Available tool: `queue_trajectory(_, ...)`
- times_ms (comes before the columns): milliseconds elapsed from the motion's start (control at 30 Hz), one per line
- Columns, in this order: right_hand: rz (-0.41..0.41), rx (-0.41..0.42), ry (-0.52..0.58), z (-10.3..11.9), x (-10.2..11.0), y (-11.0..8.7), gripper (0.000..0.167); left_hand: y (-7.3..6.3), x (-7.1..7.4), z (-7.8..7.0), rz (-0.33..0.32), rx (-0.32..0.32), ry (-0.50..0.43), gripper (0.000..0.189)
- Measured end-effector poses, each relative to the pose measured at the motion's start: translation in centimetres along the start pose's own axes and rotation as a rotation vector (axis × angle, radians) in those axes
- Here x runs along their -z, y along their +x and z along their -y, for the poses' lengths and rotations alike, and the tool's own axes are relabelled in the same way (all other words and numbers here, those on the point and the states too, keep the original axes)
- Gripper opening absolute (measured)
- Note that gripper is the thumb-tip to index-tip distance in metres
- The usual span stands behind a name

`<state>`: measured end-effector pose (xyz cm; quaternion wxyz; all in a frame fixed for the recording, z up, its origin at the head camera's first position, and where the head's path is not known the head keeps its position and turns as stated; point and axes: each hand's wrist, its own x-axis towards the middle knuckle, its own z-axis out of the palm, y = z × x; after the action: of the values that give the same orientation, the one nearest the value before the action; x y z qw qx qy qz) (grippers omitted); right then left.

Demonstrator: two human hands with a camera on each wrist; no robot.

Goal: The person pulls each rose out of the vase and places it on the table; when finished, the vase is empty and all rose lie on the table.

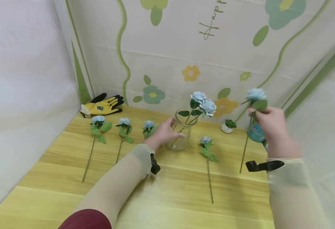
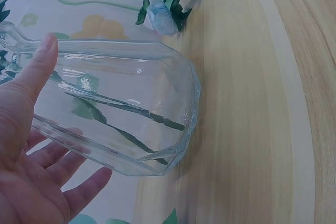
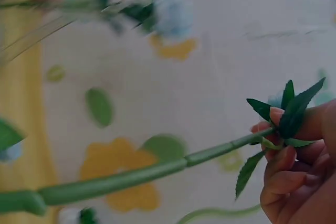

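Note:
A clear glass vase (image 1: 179, 140) stands on the table with two pale blue roses (image 1: 208, 107) in it, leaning to the right. My left hand (image 1: 165, 131) holds the vase from its left side, thumb in front and fingers round the back. In the left wrist view, two stem ends show through the glass of the vase (image 2: 126, 82). Off to the right, my right hand (image 1: 273, 122) pinches another blue rose (image 1: 256, 94) by its stem just below the bloom, above the table. Its green stem (image 3: 131, 179) points downward, bare of leaves along its lower length.
Left of the vase lie several single roses, including one rose (image 1: 98, 119) at the far left. Another rose (image 1: 205, 140) lies right of the vase. Yellow-black gloves (image 1: 101, 106), a small potted succulent (image 1: 228, 126) and a blue container (image 1: 256, 133) sit along the back.

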<state>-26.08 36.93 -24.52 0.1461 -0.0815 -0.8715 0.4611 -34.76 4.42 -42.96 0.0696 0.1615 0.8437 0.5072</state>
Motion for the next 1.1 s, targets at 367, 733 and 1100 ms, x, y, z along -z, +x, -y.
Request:
queue_trajectory(367,0.177,-0.172,-0.208,-12.5,-3.8,0.9,0.04,0.0,-0.1,-0.1,0.004,0.007,-0.004,0.097)
queue_trajectory(733,0.319,-0.31,-0.223,-18.2,-6.3,0.2,0.021,0.1,-0.2,0.1,-0.003,0.004,0.022,0.095)
queue_trajectory(1100,0.308,-0.356,-0.285,-19.9,-7.2,-0.4,0.03,-0.1,-0.2,-0.1,-0.012,0.0,0.026,0.094)
